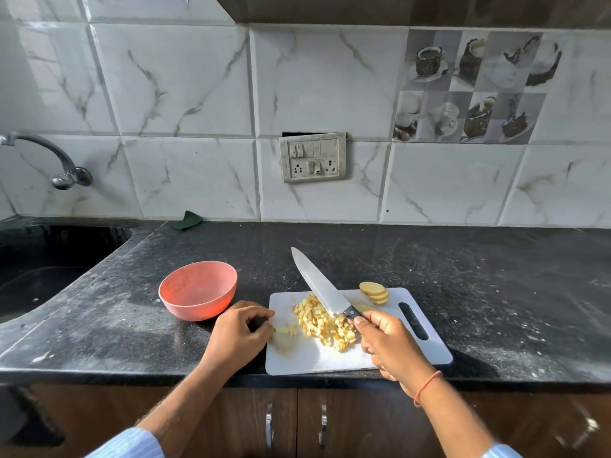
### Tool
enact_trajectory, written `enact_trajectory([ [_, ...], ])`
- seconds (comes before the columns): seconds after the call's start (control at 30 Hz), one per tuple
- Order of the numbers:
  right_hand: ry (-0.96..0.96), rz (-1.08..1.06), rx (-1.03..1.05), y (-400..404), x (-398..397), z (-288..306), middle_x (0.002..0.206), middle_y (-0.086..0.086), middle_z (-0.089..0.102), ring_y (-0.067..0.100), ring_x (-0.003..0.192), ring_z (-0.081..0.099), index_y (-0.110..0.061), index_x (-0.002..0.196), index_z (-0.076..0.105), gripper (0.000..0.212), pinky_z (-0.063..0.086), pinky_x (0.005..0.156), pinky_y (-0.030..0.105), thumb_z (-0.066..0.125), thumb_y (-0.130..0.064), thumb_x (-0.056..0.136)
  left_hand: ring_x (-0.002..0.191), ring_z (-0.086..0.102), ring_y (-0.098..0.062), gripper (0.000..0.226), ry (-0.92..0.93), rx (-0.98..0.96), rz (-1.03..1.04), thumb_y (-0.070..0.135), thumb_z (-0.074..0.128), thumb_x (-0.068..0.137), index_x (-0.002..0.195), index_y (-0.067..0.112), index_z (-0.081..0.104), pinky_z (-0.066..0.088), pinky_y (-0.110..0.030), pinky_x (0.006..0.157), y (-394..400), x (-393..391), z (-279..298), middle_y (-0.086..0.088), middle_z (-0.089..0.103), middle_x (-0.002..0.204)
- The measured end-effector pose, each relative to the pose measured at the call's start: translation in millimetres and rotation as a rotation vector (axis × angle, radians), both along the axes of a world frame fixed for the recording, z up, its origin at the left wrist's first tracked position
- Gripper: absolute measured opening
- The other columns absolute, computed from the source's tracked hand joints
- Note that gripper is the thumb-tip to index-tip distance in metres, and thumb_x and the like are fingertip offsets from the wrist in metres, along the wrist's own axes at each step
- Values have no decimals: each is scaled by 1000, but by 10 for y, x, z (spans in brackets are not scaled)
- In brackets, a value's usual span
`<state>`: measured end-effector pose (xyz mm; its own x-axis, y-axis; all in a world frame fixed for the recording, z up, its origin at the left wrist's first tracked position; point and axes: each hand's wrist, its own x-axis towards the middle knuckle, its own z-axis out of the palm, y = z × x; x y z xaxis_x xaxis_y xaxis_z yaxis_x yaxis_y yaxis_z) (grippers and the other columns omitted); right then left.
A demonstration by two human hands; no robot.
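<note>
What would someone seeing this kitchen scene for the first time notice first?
Most striking is the large knife, gripped by the right hand, its blade angled up over a heap of diced yellow pieces in the middle of the white cutting board. The left hand lies curled at the board's left edge, and a pink bowl sits left of the board on the dark counter.

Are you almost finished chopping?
Mostly. A big diced pile lies on the cutting board. The right hand holds the knife over it; the left hand sits beside a few loose bits. Some slices are uncut, and the pink bowl looks empty.
</note>
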<state>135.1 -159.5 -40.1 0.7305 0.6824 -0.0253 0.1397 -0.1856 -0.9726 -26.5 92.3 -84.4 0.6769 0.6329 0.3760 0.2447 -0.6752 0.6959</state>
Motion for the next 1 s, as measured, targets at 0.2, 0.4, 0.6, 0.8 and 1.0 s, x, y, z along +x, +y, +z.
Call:
enact_trajectory([
  [0.2,-84,-2,-56,4,-2,-56,57,-11,48,1,43,36,-20,106,74,21,31,45,19,57,-33,108,101,62,7,17,89,31,-54,22,79,83,84,39,82,42,-5,82,7,8,15,23,67,104],
  [0.4,-302,-48,-167,20,-137,-50,63,-11,64,7,57,49,-28,101,71,21,38,56,32,54,-39,107,97,64,1,13,88,64,-74,32,84,79,77,42,76,49,-16,85,-24,18,17,23,67,101],
  [0.6,-553,-69,-277,93,-610,86,87,-9,72,8,70,65,-28,120,64,24,41,54,20,46,-40,109,93,64,0,13,5,100,-9,28,86,81,76,36,77,51,-14,77,-85,-16,9,23,67,92],
  [0.8,-715,8,-380,243,-968,109,107,-2,73,17,96,69,-27,146,49,38,57,83,33,38,-37,110,87,63,1,13,20,109,58,27,86,81,72,32,77,43,-8,71,-81,8,-22,24,66,88],
  [1.0,-759,44,-559,315,-1109,92,112,6,71,22,98,69,-22,166,17,60,57,80,35,40,-27,111,83,64,2,11,31,95,61,27,86,81,74,32,80,45,-8,73,-14,30,-46,24,67,87],
])
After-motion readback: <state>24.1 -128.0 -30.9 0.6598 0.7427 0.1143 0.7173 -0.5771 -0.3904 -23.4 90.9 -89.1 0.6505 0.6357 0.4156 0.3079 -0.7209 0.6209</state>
